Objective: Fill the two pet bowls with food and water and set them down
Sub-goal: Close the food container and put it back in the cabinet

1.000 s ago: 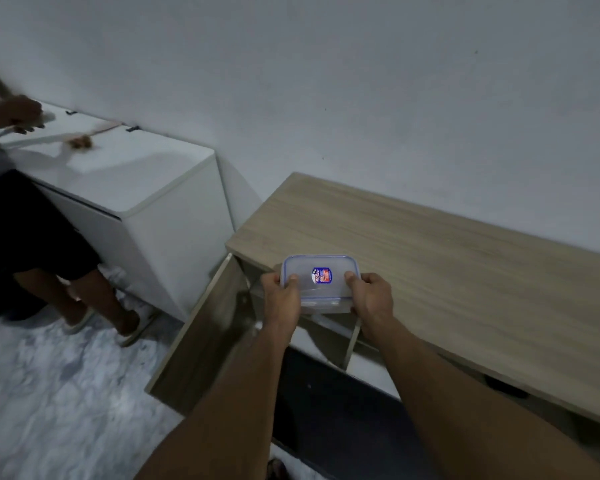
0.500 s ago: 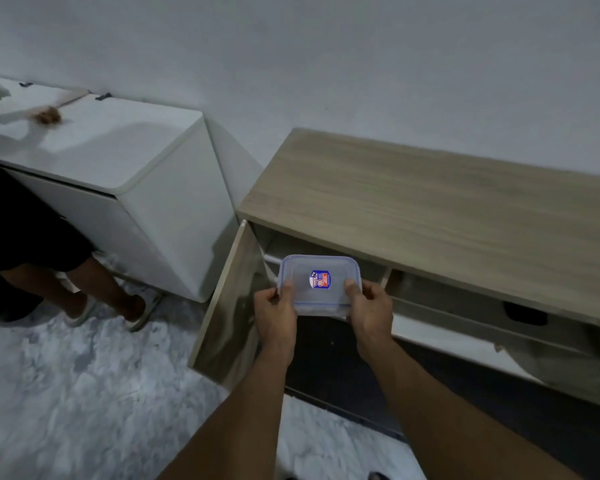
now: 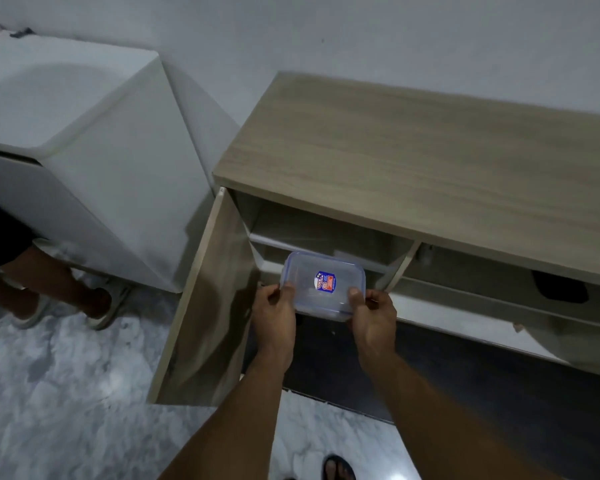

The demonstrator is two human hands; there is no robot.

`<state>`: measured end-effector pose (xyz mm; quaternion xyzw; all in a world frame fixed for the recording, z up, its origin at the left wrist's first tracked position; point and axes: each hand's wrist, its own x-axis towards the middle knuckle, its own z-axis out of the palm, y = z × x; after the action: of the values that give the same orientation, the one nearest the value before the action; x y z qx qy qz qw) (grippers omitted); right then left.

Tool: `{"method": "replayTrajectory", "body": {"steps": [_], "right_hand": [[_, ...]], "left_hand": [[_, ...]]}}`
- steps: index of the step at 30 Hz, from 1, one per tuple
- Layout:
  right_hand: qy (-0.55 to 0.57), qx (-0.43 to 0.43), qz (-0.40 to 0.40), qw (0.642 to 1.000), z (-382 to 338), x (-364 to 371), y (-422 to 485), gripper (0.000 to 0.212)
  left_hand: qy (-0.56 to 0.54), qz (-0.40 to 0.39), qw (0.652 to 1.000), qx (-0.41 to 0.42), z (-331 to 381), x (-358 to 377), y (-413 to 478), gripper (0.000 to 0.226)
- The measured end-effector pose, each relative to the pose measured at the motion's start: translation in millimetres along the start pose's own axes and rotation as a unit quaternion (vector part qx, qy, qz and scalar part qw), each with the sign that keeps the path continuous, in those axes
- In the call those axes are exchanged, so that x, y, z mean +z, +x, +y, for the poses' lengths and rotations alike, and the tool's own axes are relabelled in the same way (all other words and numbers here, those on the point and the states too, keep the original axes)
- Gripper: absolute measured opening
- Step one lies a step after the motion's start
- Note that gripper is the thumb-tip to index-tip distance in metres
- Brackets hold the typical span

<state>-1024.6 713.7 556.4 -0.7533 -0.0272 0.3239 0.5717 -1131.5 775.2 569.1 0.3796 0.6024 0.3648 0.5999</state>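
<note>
At the far left, another person's bare legs (image 3: 49, 282) and sandals stand on a mottled grey floor (image 3: 66, 393), beside a white box-shaped unit (image 3: 101, 150) against the wall. Next comes a low wood-grain cabinet. Its left door (image 3: 208, 306) is swung wide open towards us, and its flat top forms a bare worktop (image 3: 430, 161).

In front of the open left compartment we hold a clear, lidded plastic container (image 3: 323, 285) with a blue seal line and a small sticker on the lid. It hangs in the air just below a pale inner shelf (image 3: 326, 237). Its long axis runs left to right, square across our body.

Our left hand (image 3: 274, 317) grips its left end, thumb on the lid. Our right hand (image 3: 373, 317) grips the right end the same way. The container lies straight ahead between the hands, neither one nearer.

We cannot tell what it holds. We judge it is the pet food supply. No pet bowl is in view.

Further right, a dark object (image 3: 560, 289) sits in the next compartment. One sandalled foot (image 3: 338, 467) of ours shows at the bottom edge.
</note>
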Motion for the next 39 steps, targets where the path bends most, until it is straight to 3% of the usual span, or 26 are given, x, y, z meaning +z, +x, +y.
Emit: {"method": "replayTrajectory", "body": {"steps": [2,7,15,19,24,30,33,36,39], "right_hand": [[0.008,-0.007,0.006,1.000,8.9,7.1,14.9,0.017],[0.014,-0.037,0.009,0.999,10.0,18.8,45.9,0.016],[-0.001,-0.060,0.015,0.998,-4.8,33.5,89.4,0.009],[0.005,-0.044,0.030,0.999,-4.4,39.1,101.2,0.035],[0.062,0.008,0.035,0.997,-5.4,43.1,112.5,0.031],[0.107,0.010,0.042,0.993,-14.5,41.1,116.1,0.028],[0.183,0.039,0.087,0.979,-22.5,42.9,123.1,0.038],[0.277,0.058,0.038,0.958,-22.0,39.4,119.4,0.023],[0.272,0.049,0.024,0.961,-18.5,43.3,126.2,0.033]], "left_hand": [[-0.009,-0.006,1.000,-0.005,-9.0,3.3,13.7,0.003],[-0.020,-0.012,1.000,-0.018,-16.7,13.2,43.3,0.018],[-0.050,-0.059,0.997,-0.006,-12.2,39.1,75.6,0.020],[-0.053,-0.023,0.998,-0.019,-21.2,48.7,86.1,0.027],[-0.040,-0.017,0.999,-0.011,-20.0,56.5,93.0,0.031],[-0.036,0.014,0.999,0.016,-14.3,65.3,99.9,0.028],[-0.046,0.023,0.998,0.018,-10.8,70.0,100.1,0.026],[-0.057,0.034,0.998,0.021,-7.3,75.1,104.5,0.022],[-0.052,0.034,0.998,0.026,-3.3,78.4,107.7,0.023]]}}
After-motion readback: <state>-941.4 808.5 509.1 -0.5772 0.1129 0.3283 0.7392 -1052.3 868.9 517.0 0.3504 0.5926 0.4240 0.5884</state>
